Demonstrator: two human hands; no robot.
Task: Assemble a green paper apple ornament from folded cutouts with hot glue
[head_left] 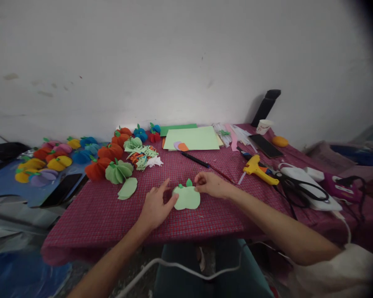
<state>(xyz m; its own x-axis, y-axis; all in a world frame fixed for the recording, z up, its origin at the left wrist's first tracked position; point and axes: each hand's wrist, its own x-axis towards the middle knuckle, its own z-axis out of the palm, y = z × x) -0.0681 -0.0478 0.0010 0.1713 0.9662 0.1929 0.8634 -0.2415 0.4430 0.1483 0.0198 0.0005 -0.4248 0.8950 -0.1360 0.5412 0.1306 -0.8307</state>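
The cutout [187, 199], pale green and rounded like a pumpkin, lies on the table [93, 221] between the two hands. A leaf [189, 182] sticks up at its top edge, and a short stem [180, 186] sits just left of that. The left hand [155, 205] is at the cutout's left side, fingers well spread, the thumb against its edge and the index finger pointing past it; nothing is gripped. The right hand [213, 185] is at the cutout's upper right edge, fingers bent and close to the thumb; whether they pinch the paper, I cannot tell.

Left of the cutout are folded paper [127, 188] and a green pumpkin [119, 171], with scraps [143, 158] farther back on that side. Behind the cutout are a pen [195, 159] and, beyond it, sheets [191, 138]. To its right lie a yellow glue gun [256, 167] and, farther right, scissors [301, 188].
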